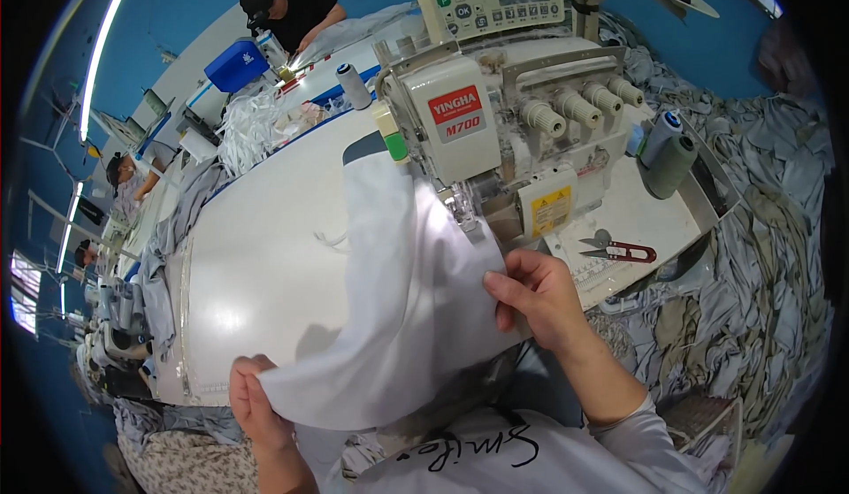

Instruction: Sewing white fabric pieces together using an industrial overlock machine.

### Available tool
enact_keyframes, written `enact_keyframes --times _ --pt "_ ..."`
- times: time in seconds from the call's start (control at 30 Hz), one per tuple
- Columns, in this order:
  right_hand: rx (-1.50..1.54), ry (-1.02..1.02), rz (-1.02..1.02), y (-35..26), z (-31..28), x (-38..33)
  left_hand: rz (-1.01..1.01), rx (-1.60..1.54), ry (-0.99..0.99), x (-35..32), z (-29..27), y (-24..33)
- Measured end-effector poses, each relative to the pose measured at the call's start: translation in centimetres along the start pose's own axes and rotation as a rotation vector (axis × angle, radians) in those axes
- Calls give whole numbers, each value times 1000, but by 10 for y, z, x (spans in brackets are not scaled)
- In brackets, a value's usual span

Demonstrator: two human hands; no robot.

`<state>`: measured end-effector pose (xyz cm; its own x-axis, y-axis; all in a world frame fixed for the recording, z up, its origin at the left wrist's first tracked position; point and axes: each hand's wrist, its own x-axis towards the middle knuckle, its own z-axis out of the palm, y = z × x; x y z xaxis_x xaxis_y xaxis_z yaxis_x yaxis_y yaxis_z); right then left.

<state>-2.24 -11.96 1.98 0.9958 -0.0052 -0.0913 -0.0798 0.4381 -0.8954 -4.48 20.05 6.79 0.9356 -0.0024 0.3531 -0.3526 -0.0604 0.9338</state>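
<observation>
A piece of pale grey-white fabric (398,317) stretches across the white sewing table, its far end under the presser foot (462,209) of an overlock sewing machine (451,122). My left hand (259,403) pinches the near left corner of the cloth beyond the table's front edge. At the fabric's right edge, just below the foot, my right hand (538,299) grips the cloth between thumb and fingers. The machine's lamp lights the cloth beside the needle area. Red-handled thread snips (623,251) lie on the table right of the machine.
Thread cones (672,167) stand behind the snips, and a blue-topped spool (354,86) stands left of the machine. Heaps of grey fabric (743,291) fill the right side. White strips (252,127) lie at the back left. Across the tables, a person in black (296,16) works.
</observation>
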Motion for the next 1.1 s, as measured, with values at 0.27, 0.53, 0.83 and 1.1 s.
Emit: enact_keyframes --times 0.27,0.53,0.83,1.1 --pt "2 -15 19 -2 -2 1 -23 15 287 49 22 7" --pt "24 -46 41 -3 -4 2 -25 -100 402 94 24 17" --pt "6 -55 71 -4 -5 3 17 -29 414 140 30 36" --pt "-4 -41 81 -6 -3 2 132 -62 410 191 20 40"
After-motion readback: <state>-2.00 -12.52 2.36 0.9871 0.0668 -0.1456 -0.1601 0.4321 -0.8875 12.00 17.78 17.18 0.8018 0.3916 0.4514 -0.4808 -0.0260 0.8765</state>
